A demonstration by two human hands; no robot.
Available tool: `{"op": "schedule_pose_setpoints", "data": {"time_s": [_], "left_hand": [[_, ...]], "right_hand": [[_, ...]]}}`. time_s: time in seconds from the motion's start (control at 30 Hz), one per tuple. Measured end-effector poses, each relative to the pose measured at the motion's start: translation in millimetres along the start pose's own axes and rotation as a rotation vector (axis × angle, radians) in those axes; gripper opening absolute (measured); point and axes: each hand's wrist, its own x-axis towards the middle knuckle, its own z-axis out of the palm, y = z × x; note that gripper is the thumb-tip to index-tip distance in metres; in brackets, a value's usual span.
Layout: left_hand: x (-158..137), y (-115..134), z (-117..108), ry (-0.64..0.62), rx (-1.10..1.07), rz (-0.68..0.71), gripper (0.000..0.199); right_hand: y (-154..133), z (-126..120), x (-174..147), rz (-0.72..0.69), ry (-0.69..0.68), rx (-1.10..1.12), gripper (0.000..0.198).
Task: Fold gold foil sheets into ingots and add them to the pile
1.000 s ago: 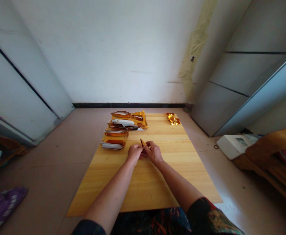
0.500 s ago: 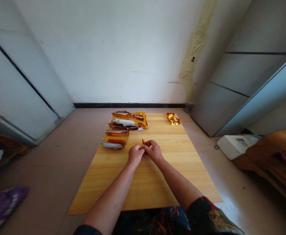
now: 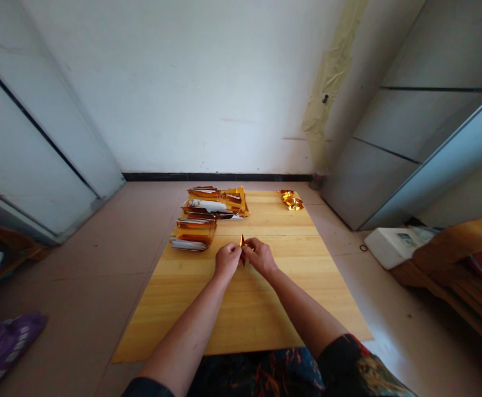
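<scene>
Between my hands, above the middle of the wooden table [image 3: 191, 309], stands a small folded piece of gold foil paper [image 3: 242, 241], its tip pointing away from me. My left hand [image 3: 227, 259] pinches it from the left side. From the right, my right hand [image 3: 259, 256] grips it with thumb and fingers. Part of the piece is hidden by my fingers. Beyond my left hand lies a stack of gold foil sheets [image 3: 195, 227] with white edges. Behind that stack are more gold sheets [image 3: 236, 201], loosely piled.
Two shiny folded gold foil shapes [image 3: 294, 204] lie at the table's far right corner. A white wall [image 3: 207, 99] rises beyond the table. On the right are a grey cabinet [image 3: 373, 160] and a white box [image 3: 389, 248]. A purple bag [image 3: 9, 347] lies on the floor at left.
The gold foil piece has turned more upright and straight between my hands. My fingertips have drawn slightly apart around it. The stacks have not moved.
</scene>
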Motion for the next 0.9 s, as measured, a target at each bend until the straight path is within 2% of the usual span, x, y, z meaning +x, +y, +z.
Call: {"op": "schedule_pose_setpoints", "data": {"time_s": [0.17, 0.27, 0.37, 0.57, 0.8, 0.9], "left_hand": [[-2.6, 6.9, -1.7, 0.036, 0.240, 0.110, 0.021], [-3.9, 7.9, -1.2, 0.056, 0.274, 0.122, 0.022], [-3.5, 5.0, -0.4, 0.044, 0.187, 0.130, 0.020], [-1.2, -4.5, 0.2, -0.041, -0.219, 0.035, 0.015], [-2.9, -4.6, -0.7, -0.095, -0.349, -0.016, 0.026], [-2.9, -4.9, -0.8, -0.110, -0.402, -0.030, 0.029]], "right_hand": [[-1.6, -1.2, -1.5, -0.040, 0.000, -0.011, 0.016], [-3.4, -1.9, -2.0, -0.020, 0.003, -0.018, 0.017], [-3.0, -2.7, -1.0, -0.008, 0.010, -0.003, 0.017], [8.7, 1.1, 4.8, 0.006, 0.012, 0.190, 0.016], [10.0, 5.4, 4.0, 0.192, -0.103, 0.586, 0.017], [5.0, 1.6, 1.8, 0.220, -0.129, 0.677, 0.016]]}}
